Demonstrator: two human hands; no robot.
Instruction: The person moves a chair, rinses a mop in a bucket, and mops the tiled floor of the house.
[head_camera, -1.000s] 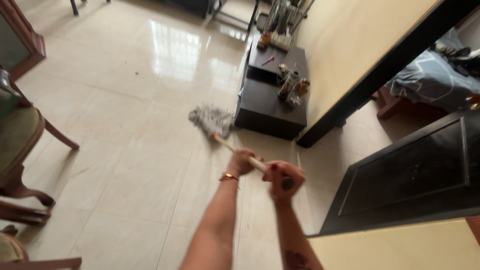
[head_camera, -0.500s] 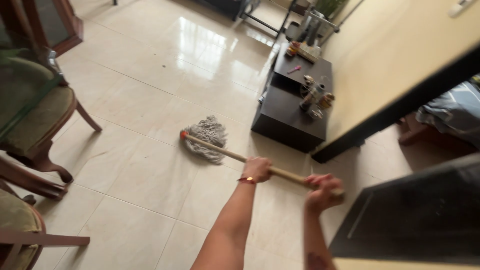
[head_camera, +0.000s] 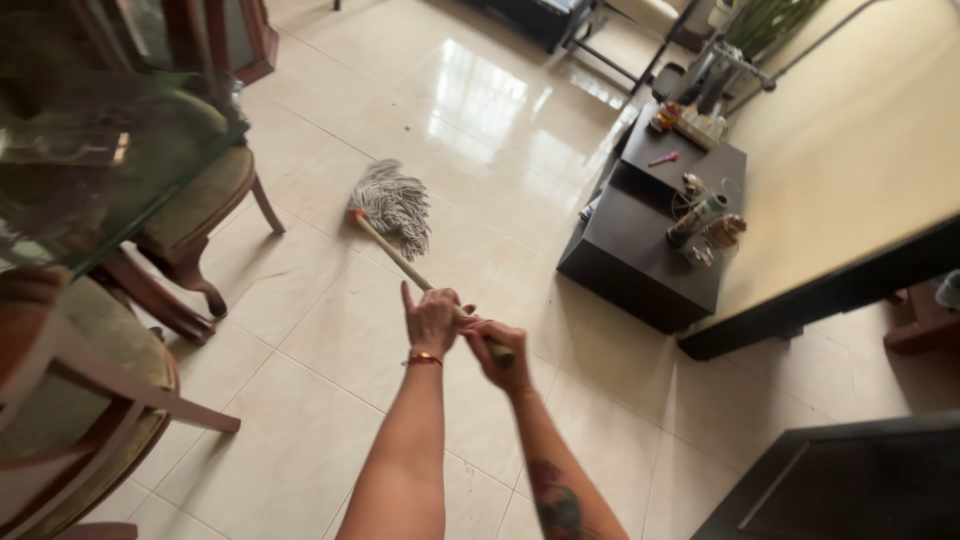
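Above the tiled floor (head_camera: 330, 330), right hand (head_camera: 503, 352) grips the mop handle (head_camera: 400, 262) tightly, left hand (head_camera: 432, 318) looser, forefinger raised.

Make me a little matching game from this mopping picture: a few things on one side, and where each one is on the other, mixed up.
Things:
1. mop head
2. bracelet
3. small bottles
4. chair

Places:
A. on the low dark table by the wall
B. on the shiny floor tiles, ahead of the hands
C. at the left, tucked under a glass tabletop
D. around the left wrist

Pairs: 1-B, 2-D, 3-A, 4-C
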